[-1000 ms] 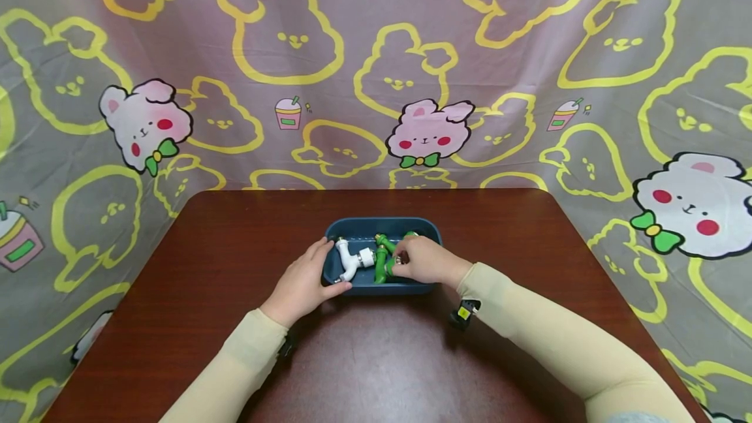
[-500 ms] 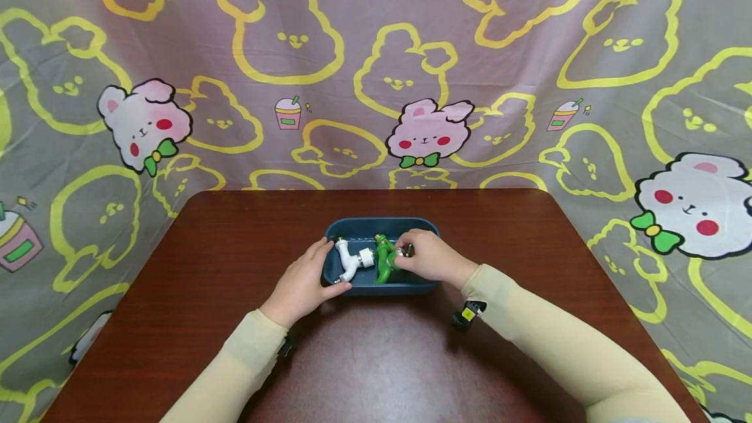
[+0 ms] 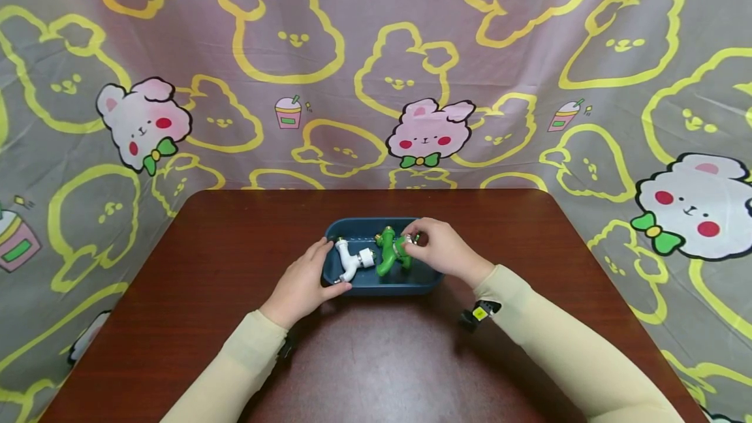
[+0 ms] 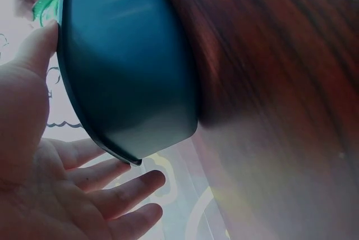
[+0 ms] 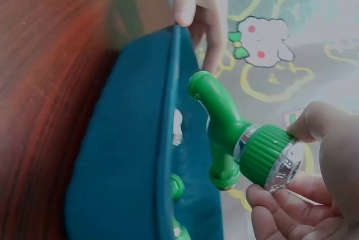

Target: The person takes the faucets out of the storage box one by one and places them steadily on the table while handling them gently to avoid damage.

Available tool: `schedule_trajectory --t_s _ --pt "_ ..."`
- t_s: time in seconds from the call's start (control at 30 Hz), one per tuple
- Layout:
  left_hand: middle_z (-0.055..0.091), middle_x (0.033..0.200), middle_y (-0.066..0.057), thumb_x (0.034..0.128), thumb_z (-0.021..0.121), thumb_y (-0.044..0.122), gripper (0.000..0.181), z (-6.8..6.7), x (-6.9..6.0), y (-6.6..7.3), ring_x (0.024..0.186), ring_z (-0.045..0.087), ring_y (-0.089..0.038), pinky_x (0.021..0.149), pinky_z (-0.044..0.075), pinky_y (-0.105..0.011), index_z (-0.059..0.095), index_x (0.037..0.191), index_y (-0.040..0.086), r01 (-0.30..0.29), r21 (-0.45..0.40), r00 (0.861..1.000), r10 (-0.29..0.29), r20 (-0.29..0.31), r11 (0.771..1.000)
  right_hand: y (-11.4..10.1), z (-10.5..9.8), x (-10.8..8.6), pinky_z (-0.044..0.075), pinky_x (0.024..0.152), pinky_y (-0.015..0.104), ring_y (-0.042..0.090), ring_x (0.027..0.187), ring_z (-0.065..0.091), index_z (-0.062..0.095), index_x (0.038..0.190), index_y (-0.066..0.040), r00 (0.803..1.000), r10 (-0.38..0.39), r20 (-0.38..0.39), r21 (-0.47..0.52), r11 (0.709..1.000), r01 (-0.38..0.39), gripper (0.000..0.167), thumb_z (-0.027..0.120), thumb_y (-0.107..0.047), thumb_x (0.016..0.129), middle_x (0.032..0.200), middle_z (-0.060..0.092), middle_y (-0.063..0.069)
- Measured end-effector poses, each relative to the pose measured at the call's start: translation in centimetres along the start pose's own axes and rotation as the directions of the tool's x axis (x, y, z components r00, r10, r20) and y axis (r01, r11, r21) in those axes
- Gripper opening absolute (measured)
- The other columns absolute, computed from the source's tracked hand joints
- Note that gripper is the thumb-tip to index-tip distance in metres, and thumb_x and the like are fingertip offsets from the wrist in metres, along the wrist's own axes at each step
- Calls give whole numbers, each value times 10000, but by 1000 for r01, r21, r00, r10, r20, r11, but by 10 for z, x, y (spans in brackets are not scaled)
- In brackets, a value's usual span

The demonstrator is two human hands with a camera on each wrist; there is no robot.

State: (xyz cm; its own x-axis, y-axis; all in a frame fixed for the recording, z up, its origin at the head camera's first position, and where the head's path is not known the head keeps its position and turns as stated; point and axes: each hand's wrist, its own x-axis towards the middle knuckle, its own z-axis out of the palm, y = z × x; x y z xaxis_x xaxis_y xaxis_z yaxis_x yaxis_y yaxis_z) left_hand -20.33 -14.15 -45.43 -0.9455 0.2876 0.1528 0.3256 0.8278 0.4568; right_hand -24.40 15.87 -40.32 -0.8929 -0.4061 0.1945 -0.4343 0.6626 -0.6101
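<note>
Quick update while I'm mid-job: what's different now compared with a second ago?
The right hand has moved up and slightly to the right, raising a green tap that it pinches by the knob. It was already at that tap before; nothing has visibly been let go. The left hand stays at the left end of the tray, and the tray and white tap look unmoved.
</note>
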Motion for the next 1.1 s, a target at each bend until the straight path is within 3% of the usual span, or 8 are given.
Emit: schedule_trajectory --t_s 0.4,0.77,1.1 --pt "376 1626 -227 844 822 517 975 -2 0 2 1427 478 -421 1126 446 -570 402 1557 1 11 2 1000 -11 9 1000 9 -32 -3 570 881 447 245 975 642 727 1142 -83 983 53 -174 43 998 -46 218 727 -198 957 1104 700 83" --pt "372 1631 -218 839 824 522 982 1 -1 1 1429 480 -415 1126 447 -565 400 1561 9 22 -4 1000 -22 16 1000 33 -46 -4 523 761 342 254 916 631 713 1163 -61 949 131 -286 43 991 -124 251 713 -230 976 1057 672 111" --pt "362 1636 -217 843 822 520 979 1 -1 1 1424 483 -420 1125 447 -567 398 1560 6 17 -9 1000 -17 10 1000 65 -50 -1 520 794 366 297 958 626 692 1198 -36 910 220 -352 70 975 -208 311 696 -266 989 1097 666 140"
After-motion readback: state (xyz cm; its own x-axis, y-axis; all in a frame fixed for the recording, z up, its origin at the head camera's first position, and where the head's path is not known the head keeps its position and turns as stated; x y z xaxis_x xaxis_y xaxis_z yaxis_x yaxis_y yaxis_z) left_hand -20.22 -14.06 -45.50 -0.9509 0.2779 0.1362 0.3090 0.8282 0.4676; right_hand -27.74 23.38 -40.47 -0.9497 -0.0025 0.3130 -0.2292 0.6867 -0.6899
